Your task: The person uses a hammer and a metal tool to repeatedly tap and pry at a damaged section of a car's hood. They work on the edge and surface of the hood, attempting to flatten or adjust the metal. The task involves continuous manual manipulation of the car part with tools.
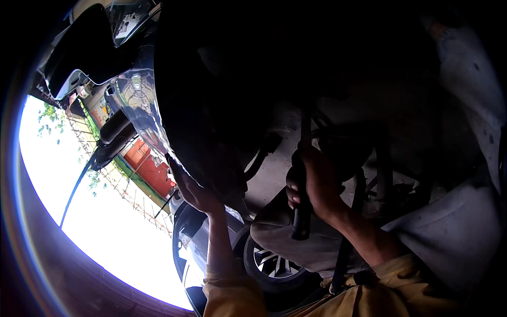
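My right hand [317, 182] is wrapped round the black handle [301, 222] of a long, narrow tool. The tool's straight shaft [305, 127] points away from me into deep shadow, and its far end is too dark to make out. My left hand [193, 190] lies with its fingers stretched along the lower edge of a glossy car body panel [141, 100]. Some of those fingers are lost in the shadow of the panel's inner side.
A car wheel [272, 264] with a spoked rim stands near me, below the hands. A curved, ribbed dark piece [259, 158] lies between the hands. Pale, spotted cloth [470, 90] shows at the right. Bright daylight and a red wall [150, 166] are at the left.
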`<state>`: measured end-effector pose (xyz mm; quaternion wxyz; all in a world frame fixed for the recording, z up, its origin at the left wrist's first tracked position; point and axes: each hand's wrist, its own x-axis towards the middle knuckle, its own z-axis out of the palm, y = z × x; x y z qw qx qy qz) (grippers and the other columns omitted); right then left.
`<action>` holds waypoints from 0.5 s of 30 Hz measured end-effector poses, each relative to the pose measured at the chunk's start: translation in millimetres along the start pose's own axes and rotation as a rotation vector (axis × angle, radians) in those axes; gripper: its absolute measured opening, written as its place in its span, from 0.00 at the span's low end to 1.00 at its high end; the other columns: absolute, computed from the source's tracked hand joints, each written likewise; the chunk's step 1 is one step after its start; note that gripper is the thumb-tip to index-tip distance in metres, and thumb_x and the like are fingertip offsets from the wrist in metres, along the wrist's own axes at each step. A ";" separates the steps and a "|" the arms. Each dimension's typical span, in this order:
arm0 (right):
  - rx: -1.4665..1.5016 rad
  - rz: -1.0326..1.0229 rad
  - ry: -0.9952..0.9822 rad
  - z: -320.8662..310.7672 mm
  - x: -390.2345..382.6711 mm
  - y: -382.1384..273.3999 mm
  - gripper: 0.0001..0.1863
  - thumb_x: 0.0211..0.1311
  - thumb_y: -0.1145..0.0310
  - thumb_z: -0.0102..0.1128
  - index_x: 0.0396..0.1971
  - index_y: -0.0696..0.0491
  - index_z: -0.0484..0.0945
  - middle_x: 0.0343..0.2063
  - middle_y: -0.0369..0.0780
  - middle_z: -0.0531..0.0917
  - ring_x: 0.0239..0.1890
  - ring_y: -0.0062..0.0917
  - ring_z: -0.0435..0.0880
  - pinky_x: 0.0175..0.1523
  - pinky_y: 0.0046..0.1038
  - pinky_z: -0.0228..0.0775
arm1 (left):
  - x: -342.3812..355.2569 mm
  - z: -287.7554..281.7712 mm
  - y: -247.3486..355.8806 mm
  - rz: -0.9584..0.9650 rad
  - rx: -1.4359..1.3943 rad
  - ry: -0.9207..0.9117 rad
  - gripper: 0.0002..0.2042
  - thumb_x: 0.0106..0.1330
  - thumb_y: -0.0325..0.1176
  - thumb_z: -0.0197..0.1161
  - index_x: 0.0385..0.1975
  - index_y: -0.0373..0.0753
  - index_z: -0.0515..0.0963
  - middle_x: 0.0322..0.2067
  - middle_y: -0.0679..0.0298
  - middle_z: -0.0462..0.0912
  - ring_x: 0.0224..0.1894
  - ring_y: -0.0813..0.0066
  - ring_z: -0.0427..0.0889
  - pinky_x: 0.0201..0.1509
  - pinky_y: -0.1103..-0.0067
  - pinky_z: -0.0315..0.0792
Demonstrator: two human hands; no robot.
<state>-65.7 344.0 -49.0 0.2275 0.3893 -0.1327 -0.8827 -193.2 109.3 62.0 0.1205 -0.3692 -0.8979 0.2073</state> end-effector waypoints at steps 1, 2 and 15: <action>-0.063 -0.001 -0.059 7.5 -5.6 3.8 0.20 0.68 0.48 0.41 0.26 0.50 0.63 0.09 0.31 0.64 0.07 0.16 0.62 0.15 0.22 0.59 | -6.4 -1.6 -8.6 0.017 0.049 -0.009 0.24 0.67 0.43 0.53 0.55 0.30 0.65 0.55 0.47 0.69 0.56 0.49 0.70 0.57 0.64 0.69; -0.064 0.038 -0.169 11.6 -6.3 12.1 0.19 0.69 0.50 0.40 0.27 0.51 0.63 0.09 0.32 0.65 0.07 0.16 0.63 0.14 0.21 0.59 | -9.2 -2.0 -15.8 0.034 0.098 -0.019 0.27 0.64 0.47 0.58 0.54 0.30 0.66 0.53 0.48 0.71 0.54 0.49 0.73 0.55 0.66 0.70; -0.503 -0.486 0.024 -52.1 43.2 -12.5 0.18 0.69 0.54 0.42 0.35 0.56 0.69 0.16 0.36 0.75 0.16 0.17 0.74 0.20 0.18 0.68 | -40.1 -18.2 -18.2 -0.052 0.023 -0.114 0.28 0.66 0.47 0.55 0.60 0.36 0.62 0.57 0.49 0.68 0.60 0.50 0.67 0.62 0.57 0.62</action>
